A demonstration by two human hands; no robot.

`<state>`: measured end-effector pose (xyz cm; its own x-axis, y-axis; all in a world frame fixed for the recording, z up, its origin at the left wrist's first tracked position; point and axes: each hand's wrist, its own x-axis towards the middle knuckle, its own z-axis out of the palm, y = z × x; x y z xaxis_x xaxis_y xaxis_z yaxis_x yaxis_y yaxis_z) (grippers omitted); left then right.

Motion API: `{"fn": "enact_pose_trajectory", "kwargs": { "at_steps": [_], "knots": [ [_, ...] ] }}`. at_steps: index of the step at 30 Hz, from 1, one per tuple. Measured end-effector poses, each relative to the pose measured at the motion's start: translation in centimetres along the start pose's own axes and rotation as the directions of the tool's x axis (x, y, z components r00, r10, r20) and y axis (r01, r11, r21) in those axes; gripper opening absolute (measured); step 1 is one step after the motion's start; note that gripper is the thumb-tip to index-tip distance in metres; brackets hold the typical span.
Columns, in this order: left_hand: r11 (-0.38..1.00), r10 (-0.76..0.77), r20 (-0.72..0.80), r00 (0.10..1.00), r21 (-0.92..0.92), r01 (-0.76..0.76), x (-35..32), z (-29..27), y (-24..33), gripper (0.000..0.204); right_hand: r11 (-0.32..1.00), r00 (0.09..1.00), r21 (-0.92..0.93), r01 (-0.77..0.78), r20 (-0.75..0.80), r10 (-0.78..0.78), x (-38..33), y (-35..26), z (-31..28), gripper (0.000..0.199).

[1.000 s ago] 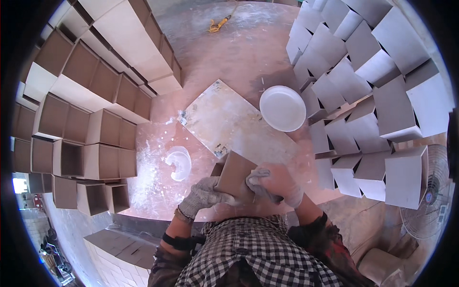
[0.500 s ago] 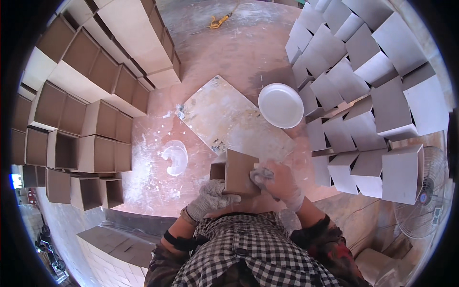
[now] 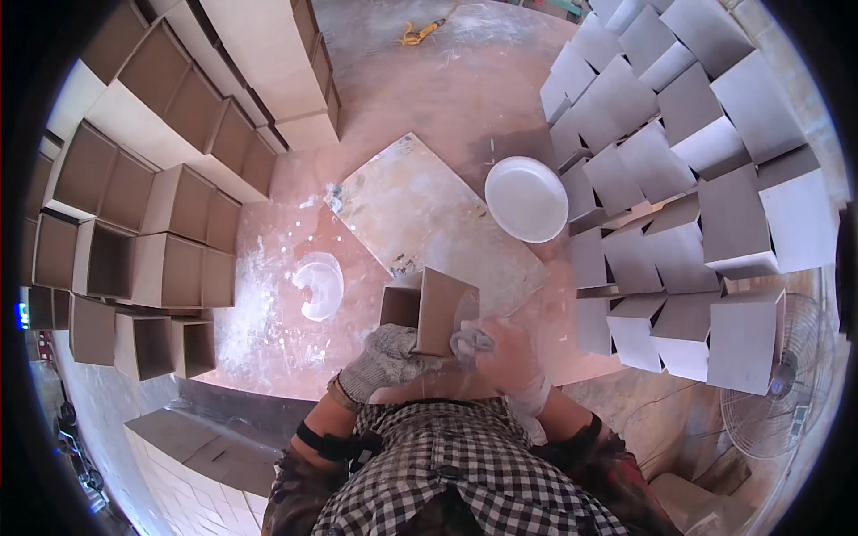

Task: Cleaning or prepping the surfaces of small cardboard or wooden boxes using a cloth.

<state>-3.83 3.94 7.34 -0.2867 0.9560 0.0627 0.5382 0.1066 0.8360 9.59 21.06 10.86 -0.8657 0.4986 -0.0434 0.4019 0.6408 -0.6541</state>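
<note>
My left hand [image 3: 382, 364], in a grey knitted glove, grips the lower edge of a small brown cardboard box [image 3: 437, 308]. One open end of the box faces left. My right hand [image 3: 514, 357], in a thin clear glove, is closed on a bunched greyish cloth [image 3: 472, 341] at the right side of the box. A darker, damp-looking patch shows on the box's face just above the cloth. Beyond the box, a stained pale board [image 3: 416, 201] lies at an angle on the reddish table [image 3: 402, 98]. The box covers part of its near edge.
A white round basin [image 3: 526, 199] stands right of the board. Brown open boxes [image 3: 183, 277] are stacked at left, whitish boxes [image 3: 679, 241] at right. A whitish smear [image 3: 320, 286] marks the table. A yellow tool [image 3: 420, 33] lies far off; a fan [image 3: 782, 380] stands lower right.
The box has shifted slightly left and up. My right hand has slid down its face with the cloth, and the damp-looking patch now shows.
</note>
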Motion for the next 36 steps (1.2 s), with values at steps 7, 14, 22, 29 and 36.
{"fn": "enact_pose_trajectory", "kwargs": {
  "at_steps": [7, 14, 22, 29, 36],
  "knots": [
    [0.999, 0.042, -0.021, 0.999, -0.008, -0.042, 0.4, 1.1, -0.1, 0.026, 0.977, 0.98, -0.067, -0.201, -0.016, 0.2, 5.5, 5.0, 0.7, 0.022],
    [0.999, 0.04, -0.022, 0.999, 0.001, -0.04, -0.8, 1.2, 0.3, 0.025, 0.991, 0.992, 0.059, -0.118, 0.059, 0.115, -2.3, 0.4, -0.2, 0.029],
    [0.993, -0.021, 0.044, 0.999, 0.119, 0.015, -0.5, 2.0, 0.1, 0.023, 0.993, 0.997, 0.116, 0.029, -0.081, -0.02, 1.2, 0.3, 1.3, 0.023],
    [0.989, 0.131, -0.065, 0.989, 0.084, -0.125, -0.7, 2.9, 0.0, 0.024, 0.955, 0.967, 0.161, -0.25, 0.092, 0.237, 5.7, 0.2, -0.1, 0.024],
    [0.989, 0.102, -0.077, 0.992, 0.114, -0.093, -1.1, 2.5, 0.0, 0.025, 0.987, 0.994, 0.135, 0.088, 0.056, -0.096, -2.4, -1.5, 0.3, 0.026]
  ]
}}
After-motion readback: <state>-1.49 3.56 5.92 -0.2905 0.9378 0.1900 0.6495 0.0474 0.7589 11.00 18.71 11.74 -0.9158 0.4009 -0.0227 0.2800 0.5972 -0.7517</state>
